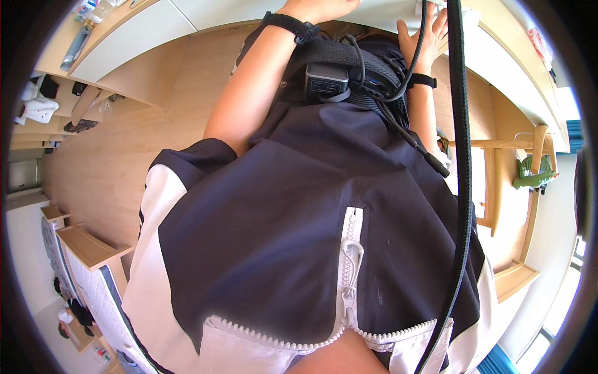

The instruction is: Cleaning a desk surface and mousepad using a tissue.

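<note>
Currently, left hand (pixel 319 9): before the white desk front (pixel 230 11); fingertips cut off above, so I cannot tell their spread.
Right hand (pixel 426 51): the nearer one, thumb and fingers well apart.
White crumpled thing (pixel 418 8): just beyond the right palm, between thumb and fingers; long axis unclear.

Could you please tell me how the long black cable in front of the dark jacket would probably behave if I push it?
The long black cable would probably bend rather than stay rigid, since it already follows a smooth curve. Its surface looks woven, so it is likely not very slippery. Both ends lie outside the picture, so its resistance is hard to judge.
</note>
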The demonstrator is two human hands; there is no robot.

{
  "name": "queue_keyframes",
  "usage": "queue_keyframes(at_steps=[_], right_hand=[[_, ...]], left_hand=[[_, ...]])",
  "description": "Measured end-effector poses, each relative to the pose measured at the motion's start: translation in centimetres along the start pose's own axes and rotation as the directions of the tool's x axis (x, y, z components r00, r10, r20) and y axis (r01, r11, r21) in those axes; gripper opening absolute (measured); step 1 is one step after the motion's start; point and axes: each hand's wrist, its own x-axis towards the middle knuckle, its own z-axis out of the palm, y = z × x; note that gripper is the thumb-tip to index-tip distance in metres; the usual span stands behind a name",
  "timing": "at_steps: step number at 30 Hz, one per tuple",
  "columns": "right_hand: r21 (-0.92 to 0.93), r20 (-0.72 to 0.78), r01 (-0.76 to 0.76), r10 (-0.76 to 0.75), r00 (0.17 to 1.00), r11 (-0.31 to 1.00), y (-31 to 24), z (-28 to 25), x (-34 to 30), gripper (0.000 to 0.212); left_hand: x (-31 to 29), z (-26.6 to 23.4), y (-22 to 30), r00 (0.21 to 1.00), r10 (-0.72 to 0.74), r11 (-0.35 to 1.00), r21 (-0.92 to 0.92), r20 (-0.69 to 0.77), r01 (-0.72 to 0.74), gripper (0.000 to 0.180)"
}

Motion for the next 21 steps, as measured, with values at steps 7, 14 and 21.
queue_keyframes(at_steps=[7,14,21], right_hand=[[-0.003,0.009,0.011,-0.011,1.000,1.000,-0.24,-0.71,0.16,0.064],[-0.006,0.012,0.011,-0.011,1.000,1.000,0.01,-0.37,0.08,0.065],[0.012,0.026,0.005,-0.006,1.000,1.000,-0.17,-0.48,-0.09,0.065]], left_hand=[[0.06,0.07,-0.05,1.000,0.008,1.000,0.012,-0.002,-0.008,0.070],[-0.04,0.14,-0.06,1.000,0.007,1.000,0.017,-0.002,-0.007,0.071],[-0.21,0.12,-0.09,1.000,-0.007,1.000,0.001,0.006,0.007,0.073]])
